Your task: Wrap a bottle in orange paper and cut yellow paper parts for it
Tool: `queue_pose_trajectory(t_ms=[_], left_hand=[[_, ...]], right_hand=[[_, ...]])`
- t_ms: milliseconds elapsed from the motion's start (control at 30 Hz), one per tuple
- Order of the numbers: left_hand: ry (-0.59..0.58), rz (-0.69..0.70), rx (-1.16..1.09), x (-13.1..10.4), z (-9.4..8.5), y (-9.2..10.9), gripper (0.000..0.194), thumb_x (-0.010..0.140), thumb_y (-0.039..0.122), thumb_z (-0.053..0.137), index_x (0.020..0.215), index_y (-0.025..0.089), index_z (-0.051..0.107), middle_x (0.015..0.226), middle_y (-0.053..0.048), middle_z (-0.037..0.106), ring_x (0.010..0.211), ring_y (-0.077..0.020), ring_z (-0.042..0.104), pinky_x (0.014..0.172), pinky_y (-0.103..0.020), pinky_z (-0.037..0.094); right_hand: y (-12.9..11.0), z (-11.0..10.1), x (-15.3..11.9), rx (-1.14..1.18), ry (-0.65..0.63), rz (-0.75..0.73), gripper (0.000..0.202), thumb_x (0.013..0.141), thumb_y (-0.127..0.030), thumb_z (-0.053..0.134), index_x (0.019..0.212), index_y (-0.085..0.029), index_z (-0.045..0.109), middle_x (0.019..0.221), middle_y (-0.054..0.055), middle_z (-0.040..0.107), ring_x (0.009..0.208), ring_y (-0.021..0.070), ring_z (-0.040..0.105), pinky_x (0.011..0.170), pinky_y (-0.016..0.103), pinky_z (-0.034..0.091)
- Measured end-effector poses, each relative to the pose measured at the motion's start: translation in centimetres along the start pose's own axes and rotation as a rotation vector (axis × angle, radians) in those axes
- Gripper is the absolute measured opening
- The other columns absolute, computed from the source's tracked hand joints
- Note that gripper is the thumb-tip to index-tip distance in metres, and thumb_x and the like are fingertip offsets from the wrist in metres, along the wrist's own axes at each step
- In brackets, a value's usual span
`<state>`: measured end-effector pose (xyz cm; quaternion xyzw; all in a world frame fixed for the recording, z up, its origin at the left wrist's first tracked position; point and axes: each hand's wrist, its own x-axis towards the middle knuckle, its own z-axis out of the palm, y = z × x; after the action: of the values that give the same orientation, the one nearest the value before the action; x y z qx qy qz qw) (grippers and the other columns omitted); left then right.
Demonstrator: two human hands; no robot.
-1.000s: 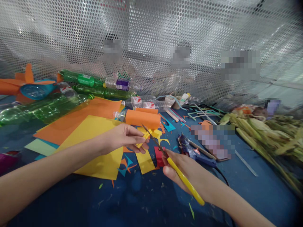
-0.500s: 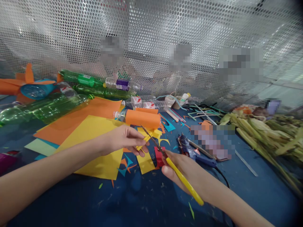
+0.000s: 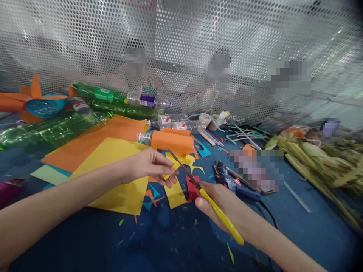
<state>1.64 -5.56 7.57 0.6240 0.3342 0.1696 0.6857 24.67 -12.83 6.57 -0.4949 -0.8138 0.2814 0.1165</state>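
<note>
My left hand (image 3: 151, 166) is closed in a pinch on a small folded piece of yellow paper (image 3: 170, 172), held above the table. My right hand (image 3: 221, 204) grips scissors with yellow handles (image 3: 217, 213). Their dark blades (image 3: 183, 164) point up and left, close beside the yellow piece; whether they touch it I cannot tell. Just beyond my hands lies a clear bottle wrapped in orange paper (image 3: 172, 141). Under my left forearm are a large yellow sheet (image 3: 119, 204) and an orange sheet (image 3: 93, 139). A smaller yellow strip (image 3: 176, 194) and a red piece (image 3: 193, 187) lie beneath the blades.
Green bottles (image 3: 59, 128) and clear bottles (image 3: 181, 124) lie along a perforated metal screen (image 3: 176, 34). At right are a blue glue gun (image 3: 241, 190) with its cord and dry corn husks (image 3: 314, 155). Blue and orange paper scraps (image 3: 153, 196) litter the blue table (image 3: 159, 245).
Hardly anything differs. The view has shifted very slightly, while both hands keep their hold on the yellow paper and the scissors.
</note>
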Motion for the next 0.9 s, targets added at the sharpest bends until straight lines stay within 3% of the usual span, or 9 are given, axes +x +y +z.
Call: queue_pose_trajectory(t_ms=[267, 400, 467, 600, 767, 900], left_hand=[[0.001, -0.016, 0.016, 0.3, -1.0, -0.4, 0.016, 0.077, 0.030, 0.063, 0.081, 0.016, 0.070, 0.082, -0.004, 0.071, 0.068, -0.0124, 0.066, 0.067, -0.024, 0.053], [0.013, 0.026, 0.035, 0.8, -1.7, -1.2, 0.018, 0.078, 0.031, 0.062, 0.084, 0.016, 0.069, 0.088, -0.005, 0.071, 0.073, -0.0128, 0.066, 0.072, -0.026, 0.053], [0.011, 0.035, 0.045, 1.0, -1.9, -1.7, 0.018, 0.078, 0.030, 0.062, 0.087, 0.016, 0.068, 0.092, -0.006, 0.070, 0.077, -0.0133, 0.066, 0.075, -0.027, 0.053], [-0.009, 0.018, 0.053, 1.4, -2.0, -2.4, 0.017, 0.077, 0.029, 0.063, 0.088, 0.016, 0.068, 0.092, -0.005, 0.070, 0.083, -0.0151, 0.066, 0.078, -0.029, 0.052], [-0.078, 0.000, 0.083, 1.7, -1.9, -3.0, 0.015, 0.077, 0.027, 0.062, 0.088, 0.017, 0.067, 0.091, -0.004, 0.070, 0.084, -0.0149, 0.065, 0.081, -0.031, 0.051], [0.018, -0.017, 0.045, 2.2, -2.3, -3.6, 0.025, 0.072, 0.028, 0.068, 0.093, 0.016, 0.061, 0.086, -0.005, 0.071, 0.079, -0.0159, 0.066, 0.077, -0.033, 0.051]], right_hand=[[1.4, 1.3, 0.5, -0.023, 0.110, 0.036, 0.053, 0.080, -0.065, 0.032, 0.056, -0.019, 0.037, 0.050, -0.005, 0.033, 0.046, 0.0080, 0.027, 0.043, 0.022, 0.019], [2.1, 0.7, 1.1, -0.093, 0.324, 0.124, 0.044, 0.087, -0.052, 0.030, 0.059, -0.020, 0.042, 0.050, -0.001, 0.046, 0.047, 0.0121, 0.044, 0.046, 0.023, 0.028], [2.7, 0.2, 1.6, -0.119, 0.372, 0.205, 0.042, 0.088, -0.049, 0.030, 0.060, -0.021, 0.044, 0.053, 0.000, 0.053, 0.051, 0.0149, 0.051, 0.050, 0.025, 0.034], [4.0, -0.3, 2.3, -0.060, 0.323, 0.375, 0.041, 0.085, -0.051, 0.033, 0.061, -0.021, 0.049, 0.051, 0.002, 0.056, 0.048, 0.0172, 0.056, 0.048, 0.026, 0.038], [4.8, 0.1, 2.4, 0.171, 0.166, 0.454, 0.042, 0.080, -0.055, 0.045, 0.094, -0.015, 0.051, 0.059, 0.001, 0.061, 0.045, 0.0161, 0.061, 0.045, 0.025, 0.044], [4.3, 0.3, 2.4, -0.016, 0.177, 0.456, 0.043, 0.079, -0.050, 0.048, 0.100, -0.013, 0.052, 0.063, 0.003, 0.064, 0.047, 0.0173, 0.062, 0.049, 0.027, 0.045]])
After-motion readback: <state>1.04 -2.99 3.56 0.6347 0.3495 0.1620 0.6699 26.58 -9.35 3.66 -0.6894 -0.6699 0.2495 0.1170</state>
